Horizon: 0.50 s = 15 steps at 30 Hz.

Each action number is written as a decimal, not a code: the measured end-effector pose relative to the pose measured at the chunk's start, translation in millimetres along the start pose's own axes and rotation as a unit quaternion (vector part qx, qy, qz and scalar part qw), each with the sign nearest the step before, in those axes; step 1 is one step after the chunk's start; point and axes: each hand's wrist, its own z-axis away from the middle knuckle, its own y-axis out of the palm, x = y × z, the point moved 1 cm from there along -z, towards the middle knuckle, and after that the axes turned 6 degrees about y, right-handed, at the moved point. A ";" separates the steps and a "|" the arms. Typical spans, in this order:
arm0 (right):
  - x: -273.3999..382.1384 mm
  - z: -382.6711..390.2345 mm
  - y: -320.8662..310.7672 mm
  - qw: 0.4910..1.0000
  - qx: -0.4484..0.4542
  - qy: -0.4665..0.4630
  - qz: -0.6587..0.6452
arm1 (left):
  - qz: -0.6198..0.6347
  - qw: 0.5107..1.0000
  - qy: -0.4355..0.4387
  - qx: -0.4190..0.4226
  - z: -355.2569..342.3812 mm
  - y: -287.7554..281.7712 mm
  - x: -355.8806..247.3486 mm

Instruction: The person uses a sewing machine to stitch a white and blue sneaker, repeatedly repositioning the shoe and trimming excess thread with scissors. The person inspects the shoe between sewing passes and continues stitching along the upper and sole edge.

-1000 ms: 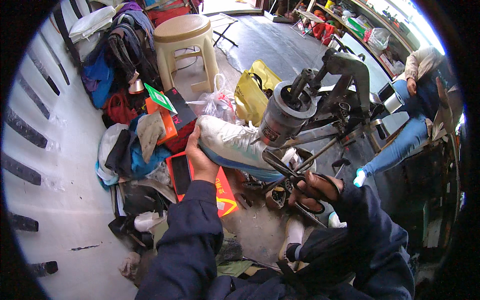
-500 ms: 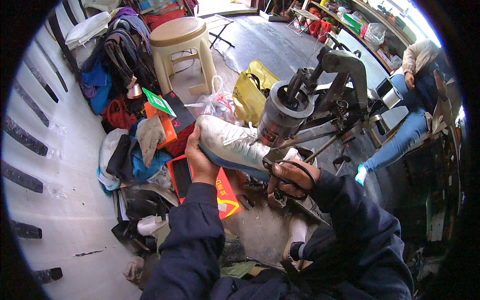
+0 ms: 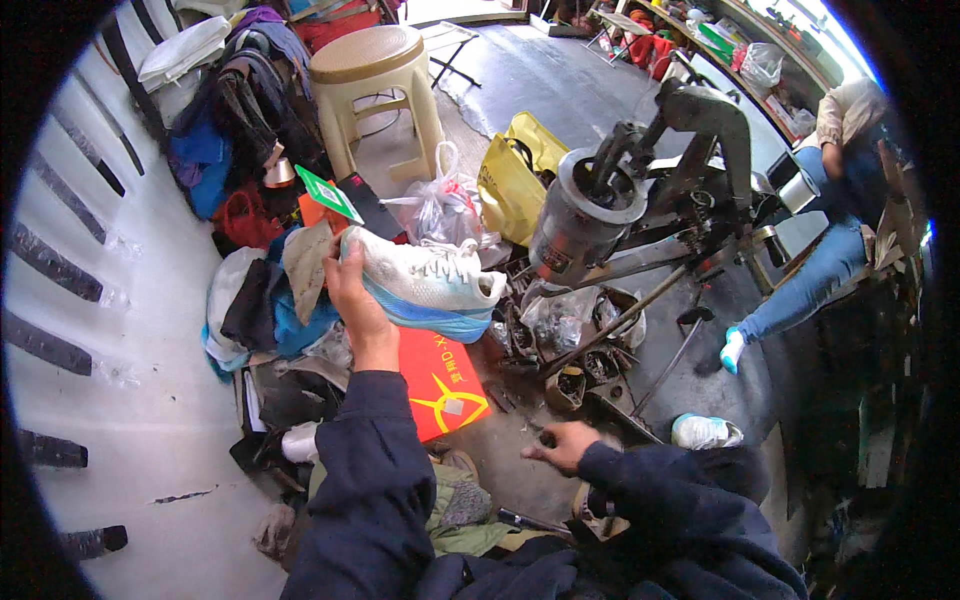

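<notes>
A white sneaker (image 3: pixel 425 285) with white laces and a blue sole hangs in the air left of centre, its toe to the left. My left hand (image 3: pixel 362 312) is closed around the toe end. Lower down, away from the sneaker, my right hand (image 3: pixel 565 446) is over the floor with its fingers curled. A small dark piece shows at its fingertips, too blurred to name. Below the sneaker is a red-orange box (image 3: pixel 440 385) with a yellow design. A second white sneaker (image 3: pixel 706 431) rests on the floor right of my right hand.
A metal hand-cranked sewing machine (image 3: pixel 590 215) stands ahead, with bins of small parts (image 3: pixel 590 370) beneath. Behind are a beige stool (image 3: pixel 368 62), a yellow bag (image 3: pixel 520 175) and a plastic bag (image 3: pixel 440 205). Fabric piles (image 3: pixel 262 310) line the left; a seated person (image 3: pixel 830 250) is at right.
My right hand, which held black-handled scissors at the sneaker's heel, has moved down and away from it. My left hand has shifted the sneaker left, and its heel opening now shows.
</notes>
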 end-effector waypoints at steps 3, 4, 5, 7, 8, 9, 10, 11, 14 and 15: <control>30.5 -44.8 63.0 0.999 0.011 0.004 0.044 | -0.007 1.000 -0.014 -0.002 2.5 3.0 -7.1; 43.8 -60.4 78.2 0.999 0.022 0.010 0.041 | -0.013 1.000 0.002 0.004 4.0 4.3 -9.1; 59.3 -72.5 92.4 1.000 -0.008 -0.027 -0.010 | -0.005 1.000 -0.014 0.001 5.5 4.9 -11.0; 87.3 -98.5 111.9 0.999 0.029 -0.022 -0.010 | 0.000 1.000 -0.027 0.004 8.1 5.1 -15.1; 98.4 -106.6 119.4 0.999 0.029 -0.036 -0.012 | 0.006 0.999 -0.036 0.007 10.8 4.8 -17.4; 108.6 -114.9 124.7 0.998 0.028 -0.052 -0.020 | 0.000 0.999 -0.038 0.009 13.3 4.2 -20.4; 116.0 -120.7 128.1 0.997 0.026 -0.068 -0.031 | -0.005 0.999 -0.045 0.007 16.0 3.5 -23.7; 120.5 -122.4 130.9 0.993 0.045 -0.087 -0.073 | -0.006 0.999 -0.050 0.010 18.4 2.9 -27.3; 112.7 -108.3 121.6 0.984 0.069 -0.108 -0.123 | -0.001 0.998 -0.059 -0.001 24.6 3.0 -37.1; 106.5 -94.8 114.1 0.968 0.046 -0.128 -0.212 | 0.002 0.998 -0.062 -0.006 27.6 2.5 -40.3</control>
